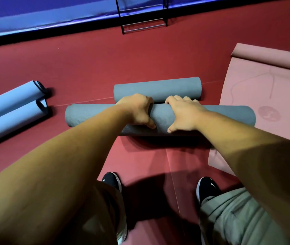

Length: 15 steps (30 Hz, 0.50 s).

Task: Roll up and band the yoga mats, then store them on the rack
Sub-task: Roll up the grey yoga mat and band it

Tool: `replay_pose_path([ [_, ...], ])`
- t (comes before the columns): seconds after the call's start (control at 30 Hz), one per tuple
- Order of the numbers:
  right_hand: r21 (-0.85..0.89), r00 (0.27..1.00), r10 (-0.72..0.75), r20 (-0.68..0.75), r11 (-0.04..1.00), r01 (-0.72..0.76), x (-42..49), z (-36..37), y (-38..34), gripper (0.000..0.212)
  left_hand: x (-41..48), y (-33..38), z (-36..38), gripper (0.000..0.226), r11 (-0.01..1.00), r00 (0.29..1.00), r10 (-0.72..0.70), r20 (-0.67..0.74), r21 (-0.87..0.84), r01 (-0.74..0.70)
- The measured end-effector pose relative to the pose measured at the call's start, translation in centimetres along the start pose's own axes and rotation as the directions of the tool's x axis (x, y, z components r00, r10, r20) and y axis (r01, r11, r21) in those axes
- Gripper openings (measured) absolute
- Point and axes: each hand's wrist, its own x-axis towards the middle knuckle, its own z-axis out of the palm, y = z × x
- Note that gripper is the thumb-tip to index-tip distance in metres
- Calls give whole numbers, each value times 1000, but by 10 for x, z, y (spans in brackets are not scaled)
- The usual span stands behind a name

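Floor: red floor (87, 64), seamed.
Wall: blue padding (34, 15) behind black rack (144, 23).
Hands: left hand (137, 110) and right hand (183, 114) both grip rolled grey mat (229, 114) on the floor.
Right: pink mat (264, 85), flat.

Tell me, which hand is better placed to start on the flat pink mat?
The right hand, probably: it grips the near grey roll on the side where the pink mat lies unrolled; the left hand grips farther from it.

Gym studio, red padded floor (87, 64), yoga mats (157, 88)
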Motion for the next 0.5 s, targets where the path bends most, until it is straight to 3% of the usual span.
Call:
replay_pose_path([
  [0.13,30,1000,0,12,1000,0,0,-4,2,100,-2,2,5,75,996,999,41,-12,80,-40],
  [0.3,110,998,22,56,994,-28,-2,-8,0,97,-6,4,11,109,957,996,84,-41,280,-69],
  [0.37,114,998,25,53,993,-31,-3,-11,-3,97,-4,5,12,105,951,994,86,-63,302,-64],
  [0.5,117,997,34,73,992,-42,-5,-12,-4,96,-2,2,6,86,981,994,81,-77,185,-66],
])
